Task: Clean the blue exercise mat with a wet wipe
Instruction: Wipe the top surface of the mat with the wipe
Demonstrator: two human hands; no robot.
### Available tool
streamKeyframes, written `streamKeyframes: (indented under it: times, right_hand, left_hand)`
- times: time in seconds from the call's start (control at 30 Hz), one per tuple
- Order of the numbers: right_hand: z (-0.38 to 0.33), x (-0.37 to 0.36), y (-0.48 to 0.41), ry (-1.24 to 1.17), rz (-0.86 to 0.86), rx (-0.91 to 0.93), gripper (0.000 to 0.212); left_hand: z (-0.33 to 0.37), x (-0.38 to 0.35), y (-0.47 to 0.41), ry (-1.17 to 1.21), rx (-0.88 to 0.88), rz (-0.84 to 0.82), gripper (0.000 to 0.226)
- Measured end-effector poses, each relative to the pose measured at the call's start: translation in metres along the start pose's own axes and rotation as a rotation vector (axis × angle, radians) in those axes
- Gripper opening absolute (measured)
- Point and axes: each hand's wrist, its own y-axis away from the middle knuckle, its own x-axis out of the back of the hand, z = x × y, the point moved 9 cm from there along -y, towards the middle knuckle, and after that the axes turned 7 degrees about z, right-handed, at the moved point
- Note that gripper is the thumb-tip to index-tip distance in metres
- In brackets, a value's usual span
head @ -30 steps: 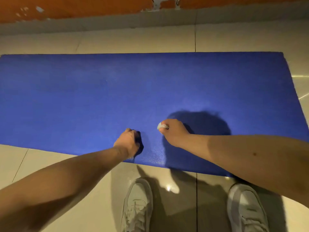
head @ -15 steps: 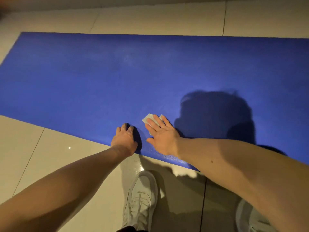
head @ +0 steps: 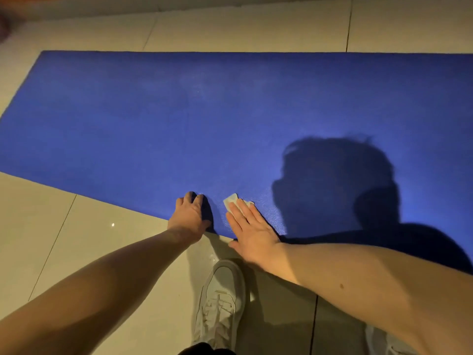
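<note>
Nearest to us, at the bottom edge, we see a white sneaker planted on the pale tiled floor, its toe pointing at the mat. A sliver of a second shoe shows at the lower right, under the right forearm. Both bare forearms reach forward from the near corners.

Just beyond the sneaker, the left hand rests over the near edge of the blue exercise mat. Its grip is clenched: the fingers curl down onto the mat and hold nothing that we can see.

Just to its right, apart from it, the right hand lies flat, palm down. The heel of the hand sits at the mat's edge and the straight fingers press on the white wet wipe. So that grip is released, flat on the wipe rather than closed around it. The wipe lies on the mat near its near edge, one corner poking out past the fingertips.

Right of the hands, we see the dark shadow of a head and shoulders across the mat. The mat spreads wide, left to right, flat on the floor. Beyond its far edge there is more tile, then a pale skirting strip.
</note>
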Motion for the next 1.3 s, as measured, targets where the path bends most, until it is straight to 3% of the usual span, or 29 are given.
streamKeyframes:
  times: [0.17,0.3,0.4,0.47,0.57,0.7,0.9,1.3]
  right_hand:
    - [0.044,0.006,-0.003,0.087,0.14,0.051,0.069]
    - [0.121,0.03,-0.009,-0.124,0.286,-0.227,0.082]
    - [0.111,0.027,-0.008,-0.206,0.284,-0.399,0.087]
    - [0.061,0.015,-0.003,-0.136,0.215,-0.333,0.083]
    - [-0.007,-0.004,0.014,-0.021,0.048,-0.065,0.071]
    - [0.007,0.004,0.037,0.027,0.109,0.108,0.067]
    - [0.066,-0.01,0.089,0.018,0.066,0.106,0.066]
    - [0.019,0.004,0.029,0.014,0.049,0.175,0.072]
  left_hand:
    - [0.006,0.001,-0.011,0.125,-0.023,-0.025,0.086]
    - [0.018,0.002,-0.016,0.131,-0.055,-0.009,0.083]
    - [0.023,-0.003,-0.015,0.076,-0.07,-0.035,0.085]
    - [0.025,-0.004,-0.014,0.045,-0.06,-0.047,0.085]
    - [0.027,-0.003,-0.014,0.002,-0.06,-0.049,0.084]
    - [0.028,-0.004,-0.012,-0.02,-0.061,-0.051,0.084]
    - [0.037,-0.006,-0.007,-0.05,-0.099,-0.095,0.091]
    - [0.042,-0.008,-0.007,-0.101,-0.072,-0.127,0.094]
